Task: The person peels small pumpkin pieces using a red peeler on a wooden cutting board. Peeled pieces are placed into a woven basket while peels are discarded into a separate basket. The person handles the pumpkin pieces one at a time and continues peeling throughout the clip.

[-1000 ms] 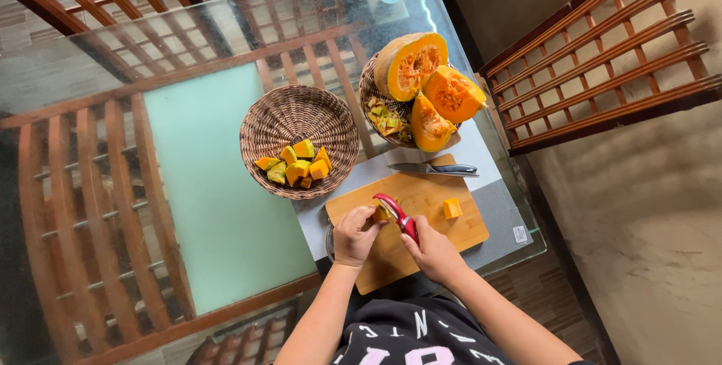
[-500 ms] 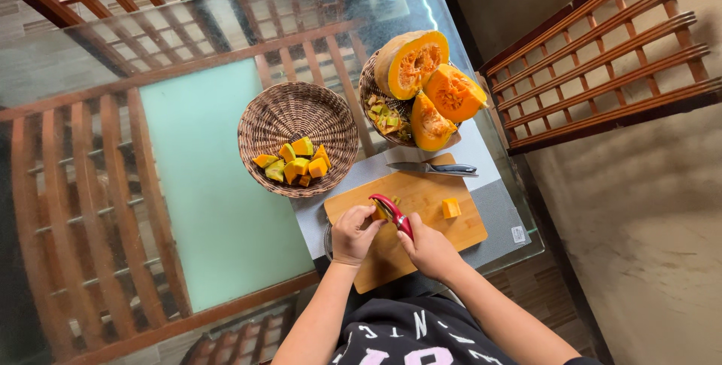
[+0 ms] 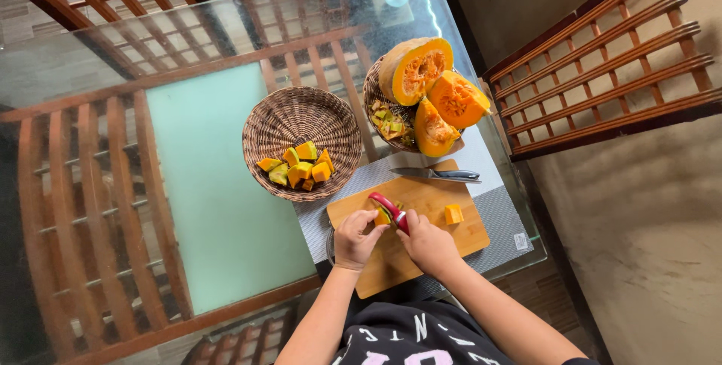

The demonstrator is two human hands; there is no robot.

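Over the wooden cutting board [image 3: 421,237] the person's two hands meet at its upper left part. The left hand [image 3: 353,238] has its grip folded around a small pumpkin piece [image 3: 383,214], of which only a sliver of orange and green shows between the fingers. The right hand [image 3: 427,243] has its grip wrapped tight on a red-handled peeler [image 3: 391,208], whose head lies against that piece. One loose orange cube [image 3: 453,214] sits toward the board's right edge, apart from both hands. Just beyond the board's far edge a knife [image 3: 436,175] with a dark handle lies flat on a grey mat [image 3: 500,218] that reaches out from under the board. Up and to the left of the board stands a round wicker basket [image 3: 301,113] holding cut pumpkin chunks [image 3: 297,165]. Past the knife, a second basket [image 3: 372,94] carries large pumpkin wedges [image 3: 429,86] and some peelings [image 3: 387,120]. All of it rests on a glass table [image 3: 226,41].
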